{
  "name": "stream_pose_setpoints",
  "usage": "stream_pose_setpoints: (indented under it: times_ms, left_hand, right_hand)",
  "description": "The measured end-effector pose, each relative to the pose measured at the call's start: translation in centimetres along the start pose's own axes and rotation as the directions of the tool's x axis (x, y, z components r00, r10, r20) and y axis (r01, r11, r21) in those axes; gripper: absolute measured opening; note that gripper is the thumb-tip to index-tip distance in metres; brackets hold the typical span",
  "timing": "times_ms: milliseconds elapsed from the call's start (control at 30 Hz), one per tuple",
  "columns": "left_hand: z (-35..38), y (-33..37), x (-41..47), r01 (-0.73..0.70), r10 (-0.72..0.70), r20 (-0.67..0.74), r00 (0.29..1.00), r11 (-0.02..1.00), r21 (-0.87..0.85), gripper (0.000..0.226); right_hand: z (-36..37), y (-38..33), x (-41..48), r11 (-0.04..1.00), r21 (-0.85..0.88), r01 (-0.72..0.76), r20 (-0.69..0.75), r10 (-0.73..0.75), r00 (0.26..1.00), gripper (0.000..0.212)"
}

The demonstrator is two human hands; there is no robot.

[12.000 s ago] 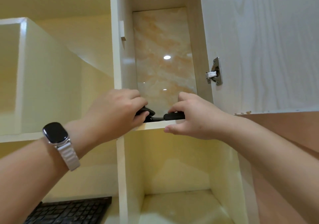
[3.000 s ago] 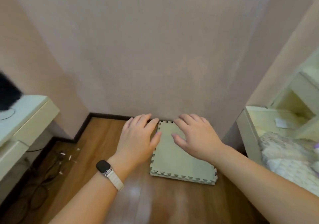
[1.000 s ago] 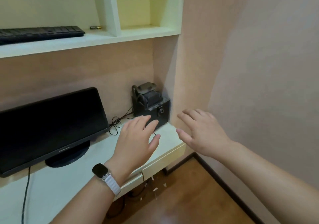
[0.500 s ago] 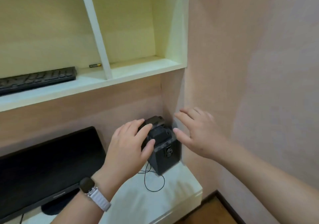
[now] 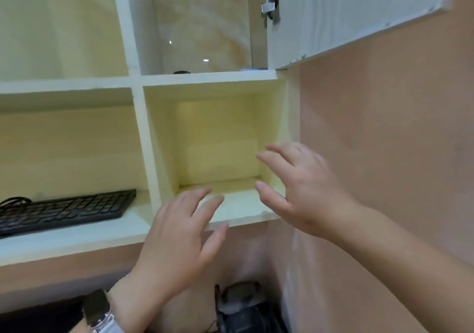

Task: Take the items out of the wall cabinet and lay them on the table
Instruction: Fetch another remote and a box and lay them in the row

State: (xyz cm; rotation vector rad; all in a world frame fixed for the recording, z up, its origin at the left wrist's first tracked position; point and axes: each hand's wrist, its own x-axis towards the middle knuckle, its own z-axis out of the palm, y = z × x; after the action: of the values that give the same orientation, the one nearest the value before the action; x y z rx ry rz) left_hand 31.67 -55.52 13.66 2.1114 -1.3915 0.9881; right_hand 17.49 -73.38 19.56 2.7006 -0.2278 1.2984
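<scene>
Wall cabinet (image 5: pixel 208 77) compartment is sitting at top centre, with its door (image 5: pixel 346 12) hanging open to the right on its hinge (image 5: pixel 268 7). Two items are lying on its floor, only their top edges peeking over the shelf lip: a low dark object (image 5: pixel 180 72) near the middle and a flat pale-blue one (image 5: pixel 252 69) in the right corner. Can't tell what either is. Both are sitting well above the hands, and nothing is touching them.

Left hand (image 5: pixel 177 235) is hovering with fingers spread and relaxed, gripping nothing. Its fingertips are overlapping, in view, the front edge of the open cubby (image 5: pixel 218 140) one level below the cabinet. Right hand (image 5: pixel 302 186) is hovering beside it and higher, fingers likewise loose and empty, in front of the cubby's right wall. The dark object is lying roughly above the left hand, the blue one above the right.

Smartwatch (image 5: pixel 98 312) is riding on the left wrist. Black keyboard (image 5: pixel 64 209) is lying on the shelf left of the cubby. Black device (image 5: pixel 241 309) is showing at the bottom edge, blurred.
</scene>
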Motion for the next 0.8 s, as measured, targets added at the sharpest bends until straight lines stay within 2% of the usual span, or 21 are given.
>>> stream_pose_setpoints:
  times_ms: [200, 300, 367, 467, 567, 700, 800]
  left_hand:
    - [-4.6, -2.9, 7.7, -0.103, 0.111, -0.178, 0.978, 0.993, 0.055, 0.048]
    - [-7.9, -4.1, 12.2, -0.182, 0.201, -0.267, 0.942, 0.979, 0.095, 0.049]
    - [-10.1, -4.7, 15.3, -0.214, 0.236, -0.273, 0.933, 0.971, 0.109, 0.05]
    - [-12.1, -5.3, 19.3, -0.206, 0.208, -0.2, 0.957, 0.978, 0.031, 0.05]
    - [-12.7, -5.5, 21.8, -0.148, 0.147, -0.039, 0.988, 0.989, -0.016, 0.054]
    - [-13.0, -5.2, 22.8, -0.125, 0.073, 0.244, 0.967, 0.97, 0.206, 0.063]
    - [-12.9, -5.2, 23.3, -0.096, -0.001, 0.305, 0.952, 0.949, 0.301, 0.071]
  right_hand:
    - [-1.9, 0.4, 7.4, 0.988, -0.088, 0.125, -0.12, -0.135, 0.983, 0.055]
    - [-3.3, 0.5, 11.1, 0.978, -0.144, 0.152, -0.145, -0.173, 0.974, 0.056]
    - [-4.5, 0.4, 13.6, 0.971, -0.171, 0.167, -0.125, -0.189, 0.974, 0.059]
    - [-5.8, -0.1, 16.9, 0.977, -0.149, 0.152, -0.001, -0.154, 0.988, 0.067]
    - [-6.0, -0.3, 19.4, 0.976, -0.184, 0.114, 0.183, -0.079, 0.98, 0.081]
    - [-5.4, 0.1, 21.6, 0.923, -0.373, 0.098, 0.36, 0.047, 0.932, 0.101]
    - [-4.7, 0.4, 22.7, 0.894, -0.438, 0.095, 0.459, 0.131, 0.879, 0.112]
